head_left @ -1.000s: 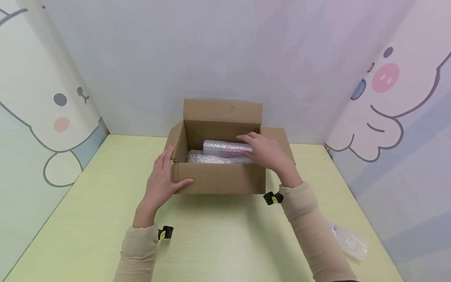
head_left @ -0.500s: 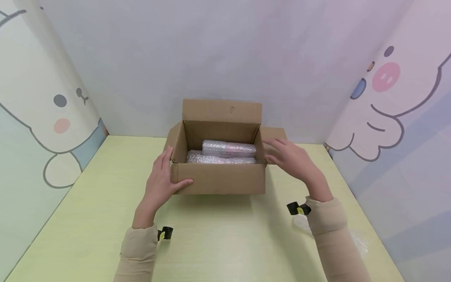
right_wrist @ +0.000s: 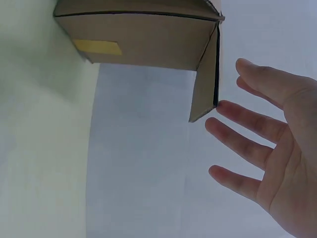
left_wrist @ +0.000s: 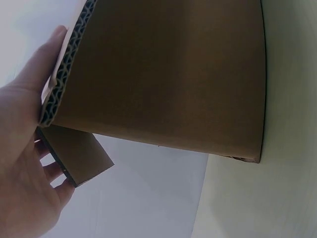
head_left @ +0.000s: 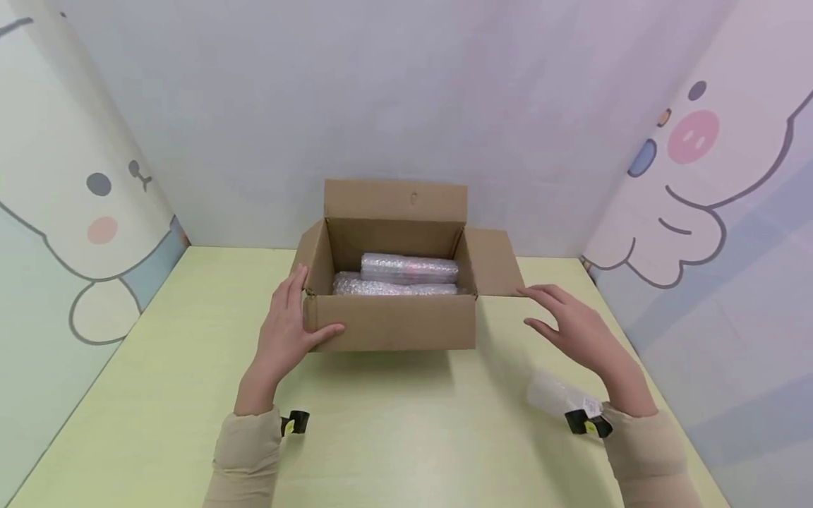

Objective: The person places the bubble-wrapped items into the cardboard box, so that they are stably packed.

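An open cardboard box (head_left: pixel 394 322) stands on the table in the head view. Inside it lie bubble-wrapped bundles (head_left: pixel 409 268), one partly on top of another, their contents unclear. My left hand (head_left: pixel 282 331) holds the box at its near left corner, the thumb over the front flap and the fingers along the left flap. In the left wrist view this hand (left_wrist: pixel 25 148) sits at the corrugated flap edges. To the right of the box, my right hand (head_left: pixel 574 328) has spread fingers and grips nothing. One fingertip is at the corner of the right flap (head_left: pixel 494 261).
A clear bubble-wrap piece (head_left: pixel 552 394) with a small label lies on the table near the right wrist, partly hidden by it. Behind the box rises a pale curtain (head_left: pixel 394 92), with cartoon-printed side panels. The back flap (head_left: pixel 394 200) stands up.
My right hand has come out of the box and moved right and toward me, past the right flap. The bundles lie still, and my left hand stays at the corner.
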A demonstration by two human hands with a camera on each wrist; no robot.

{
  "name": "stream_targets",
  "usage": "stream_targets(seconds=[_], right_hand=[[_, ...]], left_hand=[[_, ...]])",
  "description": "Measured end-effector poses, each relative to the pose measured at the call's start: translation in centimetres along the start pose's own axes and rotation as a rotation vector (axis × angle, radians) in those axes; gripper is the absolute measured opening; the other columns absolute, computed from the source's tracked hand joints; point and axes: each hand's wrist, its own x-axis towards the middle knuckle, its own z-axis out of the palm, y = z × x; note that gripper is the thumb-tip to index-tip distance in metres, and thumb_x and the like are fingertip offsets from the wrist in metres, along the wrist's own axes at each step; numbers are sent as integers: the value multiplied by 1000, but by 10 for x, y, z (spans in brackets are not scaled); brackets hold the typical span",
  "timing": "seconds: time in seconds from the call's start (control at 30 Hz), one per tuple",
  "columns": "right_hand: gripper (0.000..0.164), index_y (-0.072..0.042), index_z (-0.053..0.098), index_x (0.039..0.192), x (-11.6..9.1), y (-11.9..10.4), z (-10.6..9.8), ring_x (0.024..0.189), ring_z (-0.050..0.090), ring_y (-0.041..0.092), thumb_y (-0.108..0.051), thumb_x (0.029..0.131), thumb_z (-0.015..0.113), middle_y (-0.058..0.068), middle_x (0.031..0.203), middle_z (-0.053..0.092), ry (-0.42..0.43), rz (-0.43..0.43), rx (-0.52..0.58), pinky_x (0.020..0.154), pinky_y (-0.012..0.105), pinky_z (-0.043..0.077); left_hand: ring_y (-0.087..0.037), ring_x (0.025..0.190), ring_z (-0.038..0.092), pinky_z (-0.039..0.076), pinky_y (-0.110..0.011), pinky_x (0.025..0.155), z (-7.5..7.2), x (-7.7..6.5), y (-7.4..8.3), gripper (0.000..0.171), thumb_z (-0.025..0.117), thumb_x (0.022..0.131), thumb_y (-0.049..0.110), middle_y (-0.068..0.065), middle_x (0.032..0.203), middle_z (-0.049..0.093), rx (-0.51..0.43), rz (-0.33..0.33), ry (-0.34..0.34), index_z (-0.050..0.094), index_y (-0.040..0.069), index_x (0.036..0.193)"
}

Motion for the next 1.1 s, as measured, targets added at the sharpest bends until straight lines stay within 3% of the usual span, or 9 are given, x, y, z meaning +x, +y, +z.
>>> stream_targets(seconds=[0.13,0.4,0.9,1.1], right_hand=[[54,-10,56,132,-22,8,4,102,65,32,-13,82,76,10,121,62,26,2,-17,74,49,56],[60,-12,55,133,-60,19,15,99,67,30,-15,79,78,8,116,65,-5,45,-31,69,46,55],[73,-13,49,139,-108,30,24,114,59,39,-35,76,79,16,129,59,-314,338,56,74,55,53],[82,-11,50,139,-126,34,30,111,59,40,-40,70,83,19,128,58,-368,401,99,69,54,52]], left_hand=[[-39,145,21,33,-62,110,0,0,0,120,83,71,47,-16,161,18,-3,-1,-3,8,12,157],[-39,145,21,34,-62,109,0,0,-1,120,83,71,47,-16,161,18,3,2,-3,7,12,157],[-38,145,22,35,-62,108,0,-1,0,120,83,71,46,-16,160,18,5,13,10,7,12,157],[-38,145,22,34,-62,109,0,-1,0,120,84,70,46,-16,160,18,0,19,13,8,12,157]])
